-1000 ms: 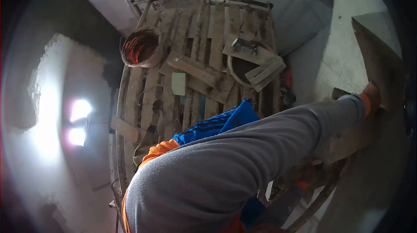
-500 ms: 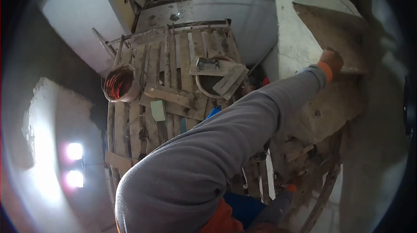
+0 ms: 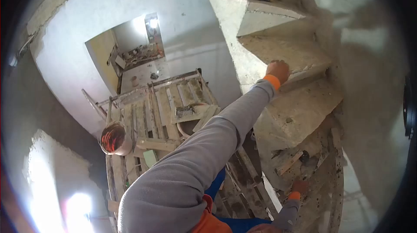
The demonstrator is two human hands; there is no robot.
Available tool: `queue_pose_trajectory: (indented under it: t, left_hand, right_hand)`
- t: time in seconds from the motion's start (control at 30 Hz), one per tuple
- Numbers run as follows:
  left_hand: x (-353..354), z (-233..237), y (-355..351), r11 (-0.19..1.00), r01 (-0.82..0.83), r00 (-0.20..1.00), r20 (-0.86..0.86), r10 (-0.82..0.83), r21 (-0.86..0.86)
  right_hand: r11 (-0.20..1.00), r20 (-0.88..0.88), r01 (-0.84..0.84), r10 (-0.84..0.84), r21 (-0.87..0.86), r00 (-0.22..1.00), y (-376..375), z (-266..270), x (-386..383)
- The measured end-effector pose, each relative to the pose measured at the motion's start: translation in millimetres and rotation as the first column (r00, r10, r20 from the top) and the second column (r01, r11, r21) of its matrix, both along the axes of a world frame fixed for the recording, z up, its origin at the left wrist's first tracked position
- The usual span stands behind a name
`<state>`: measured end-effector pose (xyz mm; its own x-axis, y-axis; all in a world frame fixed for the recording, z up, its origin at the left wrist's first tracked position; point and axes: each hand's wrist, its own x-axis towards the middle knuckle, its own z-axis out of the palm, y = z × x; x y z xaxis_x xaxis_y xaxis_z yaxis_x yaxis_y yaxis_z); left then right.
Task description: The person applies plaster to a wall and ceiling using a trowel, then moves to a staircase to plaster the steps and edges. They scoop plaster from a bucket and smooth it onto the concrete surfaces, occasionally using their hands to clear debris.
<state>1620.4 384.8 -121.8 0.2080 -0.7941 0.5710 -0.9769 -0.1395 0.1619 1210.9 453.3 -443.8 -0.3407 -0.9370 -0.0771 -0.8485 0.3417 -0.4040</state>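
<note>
My left hand (image 3: 278,70) reaches out at the end of a long grey sleeve (image 3: 186,163) with an orange cuff. Its fingers are curled closed at the front edge of a bare concrete stair step (image 3: 289,52); the fingertips are hidden from me. Lower down, my right hand (image 3: 300,185) is over a dusty, debris-strewn surface (image 3: 319,194) below the stairs. It is dim and small, and its fingers cannot be made out. A loose piece of wood (image 3: 290,162) lies just beyond it.
To the left stands a slatted wooden scaffold platform (image 3: 139,115). On it are a bucket (image 3: 117,138) with reddish streaks inside, a second bucket (image 3: 186,128) partly covered by boards, and a green block (image 3: 150,158). Bright lamps (image 3: 79,204) shine at lower left. A doorway (image 3: 119,55) opens behind.
My view has tilted up, so more steps and the doorway show. My left hand stays closed at the step edge. My right hand, hardly visible before, now shows over the debris.
</note>
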Motion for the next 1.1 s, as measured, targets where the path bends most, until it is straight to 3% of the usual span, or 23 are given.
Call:
queue_pose_trajectory:
  t: [0.07, 0.17, 0.2, 0.27, 0.37, 0.43, 0.47, 0.5, 0.53, 0.57, 0.6, 0.63, 0.67, 0.7, 0.73, 0.77, 0.8, 0.83, 0.87, 0.9, 0.97, 1.07, 1.1]
  left_hand:
    - [-1.7, 0.3, 0.2, 1.000, 0.006, 0.999, -0.038, -0.006, 0.012]
    - [2.7, -8.1, -11.3, 1.000, -0.022, 0.999, 0.046, 0.022, -0.010]
    - [2.9, -8.0, -10.8, 1.000, -0.011, 1.000, 0.004, 0.011, -0.016]
    - [3.0, -8.5, -10.0, 1.000, 0.002, 1.000, 0.018, -0.001, -0.028]
    - [4.7, -11.2, -19.0, 0.998, -0.047, 0.995, 0.092, 0.050, -0.036]
    - [23.1, -25.5, -40.2, 0.996, -0.020, 0.964, 0.264, 0.042, -0.083]
    - [33.5, -33.2, -49.1, 0.994, -0.014, 0.939, 0.340, 0.051, -0.111]
    - [55.0, -43.8, -70.1, 0.999, -0.019, 0.957, 0.289, 0.029, -0.039]
    - [47.4, -39.7, -54.0, 0.974, 0.089, 0.949, 0.314, -0.021, -0.206]
    - [62.4, -41.3, -66.7, 0.999, -0.035, 0.908, 0.416, 0.046, -0.034]
    - [91.4, -54.1, -78.8, 0.977, 0.163, 0.837, 0.544, -0.064, -0.136]
    - [103.6, -55.1, -82.6, 0.994, 0.085, 0.823, 0.567, -0.035, -0.062]
    - [104.0, -47.5, -77.8, 0.998, 0.060, 0.836, 0.545, -0.060, 0.019]
    - [100.0, -43.2, -74.1, 1.000, -0.016, 0.860, 0.511, 0.000, 0.027]
    - [97.2, -32.2, -70.4, 0.980, -0.100, 0.733, 0.679, -0.047, 0.175]
    - [85.4, -26.7, -67.7, 0.988, -0.046, 0.889, 0.458, -0.028, 0.150]
    - [127.9, -36.2, -86.8, 0.983, 0.154, 0.809, 0.558, -0.185, 0.102]
    - [95.6, -28.0, -73.0, 0.998, 0.013, 0.880, 0.473, -0.037, 0.054]
    - [77.1, -19.4, -63.0, 0.997, 0.010, 0.920, 0.389, -0.040, 0.078]
    - [144.0, -35.9, -99.7, 0.986, 0.135, 0.824, 0.541, -0.169, 0.102]
    - [108.4, -23.1, -79.1, 0.990, 0.063, 0.882, 0.457, -0.115, 0.127]
    - [53.2, -6.4, -48.7, 0.989, -0.014, 0.923, 0.383, -0.043, 0.144]
    - [47.8, -4.5, -44.5, 0.990, -0.023, 0.929, 0.369, -0.030, 0.137]
  right_hand:
    - [0.999, 0.086, 0.054, -0.055, 0.004, 0.995, 24.3, 53.4, 19.6]
    - [0.981, 0.118, 0.051, -0.029, -0.188, 0.993, 8.6, 16.5, 8.1]
    - [0.981, 0.157, 0.020, 0.011, -0.191, 0.987, 9.1, 14.6, 4.5]
    - [0.980, 0.229, -0.044, 0.089, -0.194, 0.969, 24.0, 51.1, 11.4]
    - [0.938, 0.319, -0.003, 0.121, -0.346, 0.940, 7.0, 3.9, -3.9]
    - [0.917, 0.011, -0.076, 0.087, -0.390, 0.996, 6.4, -6.8, -6.5]
    - [0.912, 0.128, -0.088, 0.151, -0.401, 0.980, 7.7, -6.4, -7.8]
    - [0.915, 0.248, -0.030, 0.141, -0.402, 0.958, 12.2, -1.7, -5.7]
    - [0.916, 0.364, 0.031, 0.128, -0.400, 0.923, 15.3, 1.3, -4.1]
    - [0.898, 0.338, 0.003, 0.163, -0.440, 0.927, 18.0, 6.0, -2.9]
    - [0.878, 0.310, -0.026, 0.197, -0.479, 0.930, 20.5, 10.8, -2.1]
    - [0.798, 0.213, -0.024, 0.189, -0.602, 0.959, 10.8, -22.3, 0.3]
    - [0.852, 0.275, 0.029, 0.136, -0.522, 0.952, 12.5, -19.3, 2.9]
    - [0.983, 0.403, -0.146, 0.181, -0.114, 0.897, 42.1, 80.5, -9.4]
    - [0.932, 0.362, -0.029, 0.168, -0.361, 0.917, 19.0, -6.2, 3.9]
    - [0.888, 0.503, 0.104, 0.154, -0.448, 0.850, 26.1, 1.5, 6.3]
    - [0.964, 0.567, 0.003, 0.155, -0.268, 0.809, 30.5, 32.4, -1.8]
    - [0.925, 0.464, 0.029, 0.163, -0.379, 0.871, 28.2, 15.9, 4.6]
    - [0.942, 0.491, 0.002, 0.173, -0.336, 0.854, 21.8, 11.3, 8.7]
    - [0.955, 0.524, -0.031, 0.188, -0.293, 0.831, 18.6, 5.6, 9.7]
    - [0.954, 0.537, -0.066, 0.222, -0.293, 0.814, 31.0, 32.4, 10.3]
    - [0.843, 0.465, -0.024, 0.320, -0.537, 0.825, 39.5, 37.5, 17.8]
    - [0.858, 0.441, -0.071, 0.331, -0.509, 0.834, 42.9, 41.7, 19.4]
